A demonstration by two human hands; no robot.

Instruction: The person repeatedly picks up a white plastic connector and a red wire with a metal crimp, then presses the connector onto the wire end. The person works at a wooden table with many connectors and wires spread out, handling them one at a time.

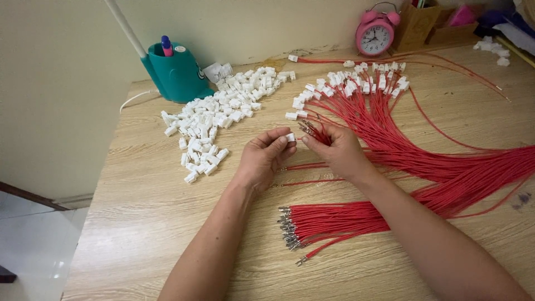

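Foreground: two bare forearms reach up from the lower edge over a light wood-grain surface (145, 223).
Loose bundle: a sheaf of red wires (340, 220) with bare metal terminals lies just below the hands, its long axis running left to right, the terminal ends pointing left.
Left hand: the left hand (266, 156) has its fingers (278, 138) pinched shut on a small white connector housing (290, 136), held just above the surface near its middle.
Right hand: the right hand (338, 149) has its fingers closed around a small clutch of red wire ends (312, 131), their metal tips pointing up and left toward the housing, very close to it; whether they touch cannot be told.
Finished fan: a wide spread of red wires already capped with white housings (362, 83) fans out beyond the right hand, caps toward the wall, the strands sweeping off to the right edge.
Spare parts: a heap of loose white housings (217, 114) lies left of the hands.
Back of the surface: a teal holder (175, 72) with a pen, a pink alarm clock (376, 33) and cardboard boxes (429, 25) stand along a plain cream wall (56, 83).
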